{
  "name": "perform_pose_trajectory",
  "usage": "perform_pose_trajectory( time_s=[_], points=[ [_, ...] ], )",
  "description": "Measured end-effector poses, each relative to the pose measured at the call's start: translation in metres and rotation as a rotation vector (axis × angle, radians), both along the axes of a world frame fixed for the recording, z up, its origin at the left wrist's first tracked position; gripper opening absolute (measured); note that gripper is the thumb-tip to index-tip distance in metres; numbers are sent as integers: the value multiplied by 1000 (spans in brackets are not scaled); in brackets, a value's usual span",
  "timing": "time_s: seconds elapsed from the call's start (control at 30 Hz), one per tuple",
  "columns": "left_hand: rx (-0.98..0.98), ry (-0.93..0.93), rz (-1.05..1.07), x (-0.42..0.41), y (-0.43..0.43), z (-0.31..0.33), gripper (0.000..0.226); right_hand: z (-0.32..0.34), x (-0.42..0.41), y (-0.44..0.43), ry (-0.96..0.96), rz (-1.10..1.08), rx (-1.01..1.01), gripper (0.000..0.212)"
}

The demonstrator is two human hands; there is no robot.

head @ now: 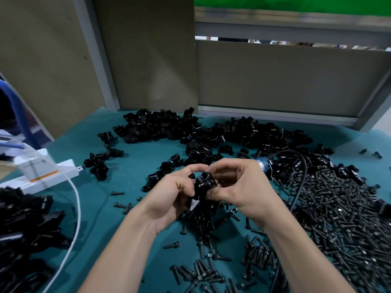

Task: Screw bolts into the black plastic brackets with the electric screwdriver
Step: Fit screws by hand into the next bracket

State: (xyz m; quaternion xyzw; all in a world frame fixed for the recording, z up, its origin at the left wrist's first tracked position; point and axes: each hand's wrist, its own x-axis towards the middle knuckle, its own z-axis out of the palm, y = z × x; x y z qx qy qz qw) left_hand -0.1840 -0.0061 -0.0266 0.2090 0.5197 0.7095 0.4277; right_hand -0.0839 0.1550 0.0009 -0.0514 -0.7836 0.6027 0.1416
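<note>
Both hands meet over the middle of the teal table (pixel 101 208) on one black plastic bracket (pixel 204 183). My left hand (pixel 169 195) grips it from the left with curled fingers. From the right, my right hand (pixel 239 185) pinches it between thumb and fingers. The electric screwdriver (pixel 263 163) lies on the table just behind my right hand, only its blue end and black cable (pixel 300 180) showing. A large heap of black bolts (pixel 338 218) spreads to the right and front. Loose brackets (pixel 169 127) pile up at the back.
A white power strip (pixel 48 176) with a white cord (pixel 77 208) lies at the left. More black brackets (pixel 25 225) are stacked at the near left. Upright brown panels (pixel 148 56) wall off the back of the table. Stray bolts (pixel 118 193) lie near my left forearm.
</note>
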Motion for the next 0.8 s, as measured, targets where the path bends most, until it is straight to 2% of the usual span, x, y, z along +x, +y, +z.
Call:
perform_pose_trajectory(
  time_s=[0.13, 0.23, 0.3, 0.4, 0.5, 0.8],
  points=[
    [-8, 41, 64, -2, -1, 2, 50, -5, 0, 5, 37, -133, -5, 37],
    [-37, 209, 40, -1, -1, 5, 28, -10, -1, 5, 61, -252, -55, 31],
    [-83, 319, 27, 0, 1, 4, 31, -13, -1, 4, 64, -321, -74, 30],
    [-111, 338, 93, -1, 5, 0, 40, -15, -3, 2, 24, -373, -63, 29],
    [-130, 368, 164, -3, 6, 0, 35, -15, -3, 2, -31, -355, 2, 28],
    [-10, 202, 229, -2, 10, -2, 33, -13, -4, -2, -28, -357, 29, 28]
  ],
)
